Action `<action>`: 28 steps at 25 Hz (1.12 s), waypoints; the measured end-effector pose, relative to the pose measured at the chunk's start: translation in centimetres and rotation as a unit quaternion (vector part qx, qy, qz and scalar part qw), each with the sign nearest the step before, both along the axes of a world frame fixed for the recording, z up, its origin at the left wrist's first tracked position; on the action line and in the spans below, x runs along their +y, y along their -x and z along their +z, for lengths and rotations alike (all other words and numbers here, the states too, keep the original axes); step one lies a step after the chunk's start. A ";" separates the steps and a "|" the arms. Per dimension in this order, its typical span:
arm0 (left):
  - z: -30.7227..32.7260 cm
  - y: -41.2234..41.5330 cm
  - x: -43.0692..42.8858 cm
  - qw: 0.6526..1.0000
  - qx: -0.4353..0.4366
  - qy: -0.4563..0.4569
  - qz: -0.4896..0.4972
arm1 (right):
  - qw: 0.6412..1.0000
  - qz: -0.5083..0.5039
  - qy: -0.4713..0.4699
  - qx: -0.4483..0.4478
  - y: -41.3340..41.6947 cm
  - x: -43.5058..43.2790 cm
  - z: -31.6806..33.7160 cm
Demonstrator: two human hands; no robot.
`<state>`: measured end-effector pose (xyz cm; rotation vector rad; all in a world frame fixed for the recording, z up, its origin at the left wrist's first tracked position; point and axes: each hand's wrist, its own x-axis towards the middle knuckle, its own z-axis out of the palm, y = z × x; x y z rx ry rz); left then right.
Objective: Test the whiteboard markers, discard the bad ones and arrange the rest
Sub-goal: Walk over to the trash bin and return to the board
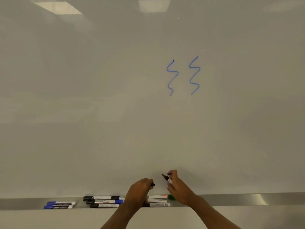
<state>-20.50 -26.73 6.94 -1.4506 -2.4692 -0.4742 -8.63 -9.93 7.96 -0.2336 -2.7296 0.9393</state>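
My right hand [176, 184] grips an uncapped black marker [167, 178], its tip pointing up and left, close to the whiteboard [99, 96]. My left hand [140, 189] pinches the black cap [152, 184], a short gap to the left of the marker tip. Two blue squiggles [183, 76] are drawn on the board higher up. Along the metal tray [231, 199] lie several markers [105, 202] with black, blue and green caps, partly hidden behind my left wrist. Two blue-capped markers [59, 205] lie apart at the tray's left.
The board fills nearly the whole view and reflects ceiling lights at the top. The tray runs the full width below it, with a bare stretch to the right of my right arm. A pale wall lies under the tray.
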 end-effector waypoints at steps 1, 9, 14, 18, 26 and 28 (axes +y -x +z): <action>0.6 0.5 -0.4 0.999 0.013 -0.046 -0.015 | 0.999 0.008 0.016 0.030 0.6 -0.1 0.8; 12.6 5.6 -2.3 0.942 0.148 -0.300 0.012 | 0.944 0.011 0.070 0.321 5.3 -2.9 12.2; 21.7 8.9 -3.3 0.882 0.306 -0.356 0.028 | 0.893 -0.002 0.063 0.445 7.1 -5.1 20.2; 27.5 10.8 -3.5 0.850 0.405 -0.337 0.014 | 0.839 -0.029 0.044 0.542 8.3 -6.4 25.5; 30.5 14.6 -1.9 0.862 0.386 -0.330 -0.009 | 0.811 -0.082 0.041 0.577 10.3 -5.9 30.4; 30.1 15.0 -1.5 0.864 0.375 -0.337 -0.010 | 0.805 -0.101 0.018 0.584 11.0 -5.4 31.0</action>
